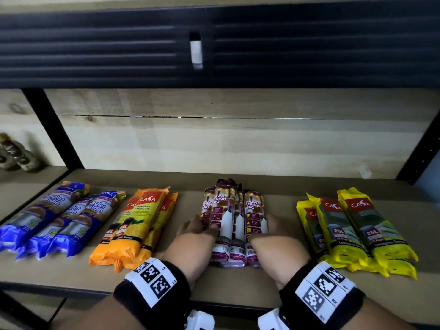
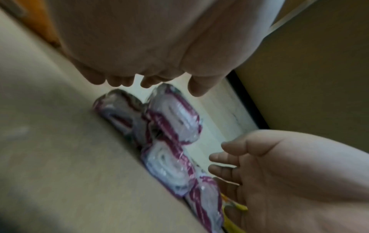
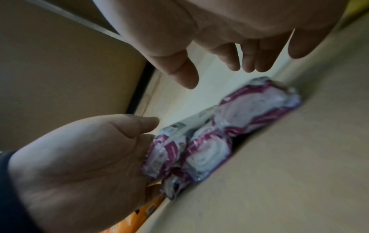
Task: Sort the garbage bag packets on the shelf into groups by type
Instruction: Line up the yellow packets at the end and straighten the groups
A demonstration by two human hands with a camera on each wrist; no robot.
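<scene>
The purple packets are flanked by the left hand and right hand, fingers spread flat, seemingly to square the group between the orange packets and yellow packets.

Head view, 12 o'clock: dark slatted panel with a small white tag hanging at its centre. Below it, pale wood back board, cracked horizontally. 9 o'clock: blurred brownish object beyond black upright post.
</scene>
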